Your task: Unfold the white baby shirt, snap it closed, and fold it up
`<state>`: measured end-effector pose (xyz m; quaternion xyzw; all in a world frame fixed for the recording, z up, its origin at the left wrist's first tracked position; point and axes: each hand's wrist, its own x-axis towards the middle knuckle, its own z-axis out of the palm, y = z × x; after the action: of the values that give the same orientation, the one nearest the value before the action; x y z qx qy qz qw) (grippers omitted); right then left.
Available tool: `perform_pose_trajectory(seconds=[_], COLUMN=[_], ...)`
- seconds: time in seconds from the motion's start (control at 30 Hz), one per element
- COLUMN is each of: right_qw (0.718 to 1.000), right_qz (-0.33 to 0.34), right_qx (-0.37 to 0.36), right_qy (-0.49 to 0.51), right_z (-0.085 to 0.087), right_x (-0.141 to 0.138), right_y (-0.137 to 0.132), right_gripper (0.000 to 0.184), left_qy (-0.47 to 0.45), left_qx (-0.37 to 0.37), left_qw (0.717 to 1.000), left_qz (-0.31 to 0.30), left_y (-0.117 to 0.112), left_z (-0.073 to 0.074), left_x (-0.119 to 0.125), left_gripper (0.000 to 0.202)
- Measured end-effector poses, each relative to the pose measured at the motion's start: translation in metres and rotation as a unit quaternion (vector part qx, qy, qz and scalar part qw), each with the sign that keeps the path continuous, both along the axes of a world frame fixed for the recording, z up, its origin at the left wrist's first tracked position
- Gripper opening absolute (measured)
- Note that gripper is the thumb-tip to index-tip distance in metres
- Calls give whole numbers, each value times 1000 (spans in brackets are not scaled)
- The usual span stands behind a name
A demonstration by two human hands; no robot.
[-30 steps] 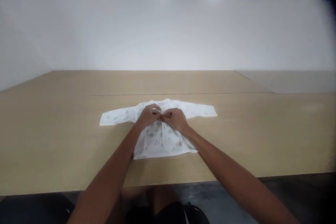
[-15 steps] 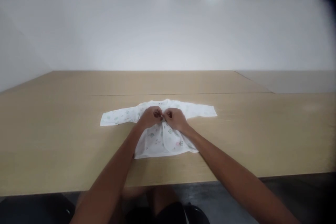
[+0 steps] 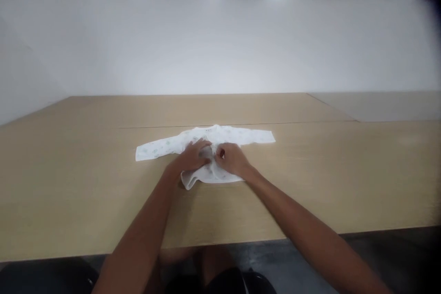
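Note:
A small white long-sleeved baby shirt (image 3: 160, 148) with a faint print lies on the table, its sleeves spread to both sides. My left hand (image 3: 193, 155) rests on the front of the shirt, thumb and fingers apart with a gap between them. Close beside it, my right hand (image 3: 231, 158) is closed, its fingertips pinching the cloth at the front opening. The lower part of the shirt is bunched, and its bottom left corner curls up off the table. Both hands hide much of the middle.
The wide wooden table (image 3: 86, 202) has a seam across it behind the shirt. A white wall (image 3: 220, 46) stands at the far side. Below the near edge, my legs (image 3: 213, 262) and a dark floor show.
The shirt's lower hem has been drawn up away from the near edge and has crumpled. My left hand has opened from its pinch and shifted slightly left; my right hand keeps its pinch.

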<state>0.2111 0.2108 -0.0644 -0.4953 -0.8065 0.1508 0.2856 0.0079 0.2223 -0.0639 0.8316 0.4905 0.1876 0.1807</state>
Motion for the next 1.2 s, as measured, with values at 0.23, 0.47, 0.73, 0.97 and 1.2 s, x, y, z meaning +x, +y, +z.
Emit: perform_pose_trajectory(seconds=[0.23, 0.47, 0.73, 0.97, 1.2], right_qw=[992, 981, 978, 990, 997], right_qz=[-52, -104, -98, -99, -43], right_qx=[-24, -27, -9, -65, -57], right_qy=[-115, -161, -183, -76, -35], right_z=[0, 6, 5, 1, 5], right_x=[-10, -15, -15, -3, 6], right_y=[-12, -18, -21, -2, 0], right_gripper=[19, 38, 22, 16, 13], left_qy=[-69, -33, -16, -32, -69], left_qx=[19, 2, 2, 32, 10], left_qw=[997, 999, 999, 998, 997], left_qz=[-25, -19, 36, 33, 43], left_y=[-8, -9, -6, -8, -7], left_z=[16, 14, 9, 2, 0], left_x=[17, 19, 23, 32, 35], left_gripper=[21, 23, 13, 18, 19])
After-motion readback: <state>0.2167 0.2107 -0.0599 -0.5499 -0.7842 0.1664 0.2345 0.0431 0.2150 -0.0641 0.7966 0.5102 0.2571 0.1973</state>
